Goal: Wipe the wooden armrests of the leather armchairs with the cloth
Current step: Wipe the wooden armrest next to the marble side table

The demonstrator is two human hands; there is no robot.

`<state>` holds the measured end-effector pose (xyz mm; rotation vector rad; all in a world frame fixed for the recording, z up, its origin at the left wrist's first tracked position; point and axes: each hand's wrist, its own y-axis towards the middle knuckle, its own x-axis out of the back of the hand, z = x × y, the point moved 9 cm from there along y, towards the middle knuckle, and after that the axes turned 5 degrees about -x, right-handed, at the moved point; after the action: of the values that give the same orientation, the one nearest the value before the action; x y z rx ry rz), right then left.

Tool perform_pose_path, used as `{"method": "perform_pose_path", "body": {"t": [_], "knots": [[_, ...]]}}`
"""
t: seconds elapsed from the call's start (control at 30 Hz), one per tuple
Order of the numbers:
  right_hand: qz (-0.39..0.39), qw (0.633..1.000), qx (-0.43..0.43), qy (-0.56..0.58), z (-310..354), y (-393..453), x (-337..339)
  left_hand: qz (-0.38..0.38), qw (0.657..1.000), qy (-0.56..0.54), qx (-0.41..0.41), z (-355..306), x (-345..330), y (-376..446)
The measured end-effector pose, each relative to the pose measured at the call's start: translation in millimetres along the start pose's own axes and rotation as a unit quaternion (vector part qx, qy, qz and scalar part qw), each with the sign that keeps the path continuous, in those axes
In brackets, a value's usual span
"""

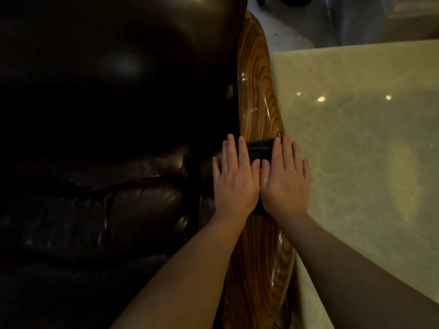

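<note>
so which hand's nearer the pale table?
Right. The right hand overlaps the table edge; the left hand is on the armchair side.

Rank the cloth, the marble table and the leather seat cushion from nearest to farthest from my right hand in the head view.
From the right hand:
1. Cloth, directly under the palm, on the armrest.
2. Marble table, just beyond the hand's right edge.
3. Seat cushion, far left, past the left hand.

You had the dark cloth [259, 150] pressed flat across the glossy, striped-grain wooden armrest [256, 91], which ran along the right side of the dark leather armchair [118, 103].
</note>
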<state>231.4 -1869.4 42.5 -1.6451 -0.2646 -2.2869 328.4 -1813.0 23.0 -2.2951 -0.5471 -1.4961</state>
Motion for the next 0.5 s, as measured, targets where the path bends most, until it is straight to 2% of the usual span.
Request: {"method": "perform_pose_path", "body": {"t": [0.3,0.5], "knots": [[0.037,0.999,0.006,0.022,12,49,0,0.005,0.998,-0.047,0.029,0,3,46],[0.035,0.999,0.003,0.029,22,89,-2,0.001,0.996,-0.081,0.036,2,8,87]]}}
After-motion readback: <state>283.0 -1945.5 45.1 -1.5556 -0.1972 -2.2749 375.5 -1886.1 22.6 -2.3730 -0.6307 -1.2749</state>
